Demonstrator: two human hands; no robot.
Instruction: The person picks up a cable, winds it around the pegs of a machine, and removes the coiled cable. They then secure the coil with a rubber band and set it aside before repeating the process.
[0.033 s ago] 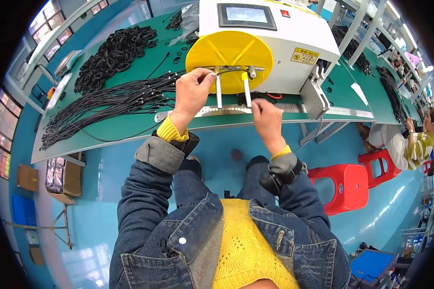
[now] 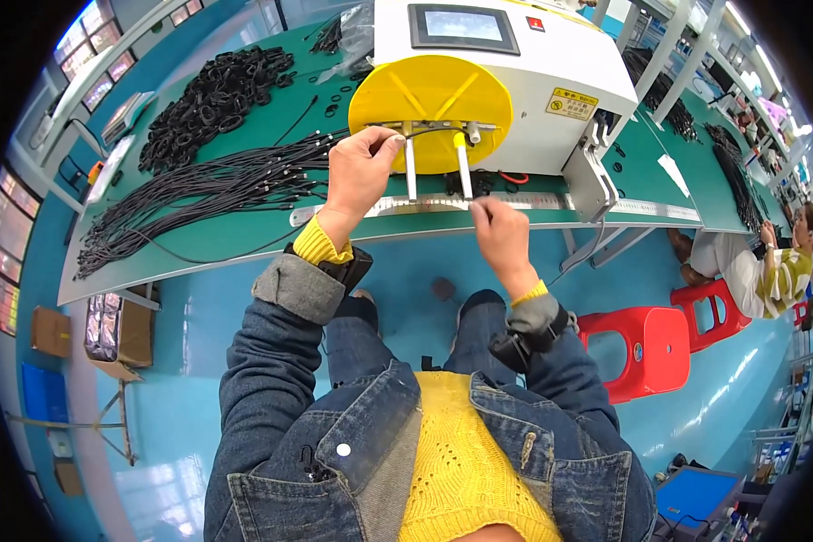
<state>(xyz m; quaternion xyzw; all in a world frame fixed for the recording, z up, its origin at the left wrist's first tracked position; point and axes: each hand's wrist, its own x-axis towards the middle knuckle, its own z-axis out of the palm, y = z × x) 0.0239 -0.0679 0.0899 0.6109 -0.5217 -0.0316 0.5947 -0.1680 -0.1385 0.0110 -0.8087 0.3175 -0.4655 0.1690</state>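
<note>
My left hand (image 2: 361,172) is closed in a pinch on a black cable (image 2: 435,132) at the left side of a yellow round disc (image 2: 375,95). The cable arcs from those fingers across the tops of two pale rods, the left rod (image 2: 410,172) and the right rod (image 2: 463,172), which stick out from the disc toward me. My right hand (image 2: 504,237) has its fingers curled together just below and right of the right rod's tip; whatever it may hold is hidden. The disc is mounted on the front of a white machine (image 2: 533,99).
Black cables (image 2: 208,190) lie in a bundle on the green table (image 2: 334,210), left of the disc. Behind them is a heap of black loops (image 2: 217,108). A steel ruler (image 2: 406,206) runs along the front edge. Red stools (image 2: 667,357) and a seated person (image 2: 750,262) are at right.
My right hand has shifted slightly down, away from the right rod's tip. The black cable's arc over the rods shows more plainly. My left hand stays in nearly the same place.
</note>
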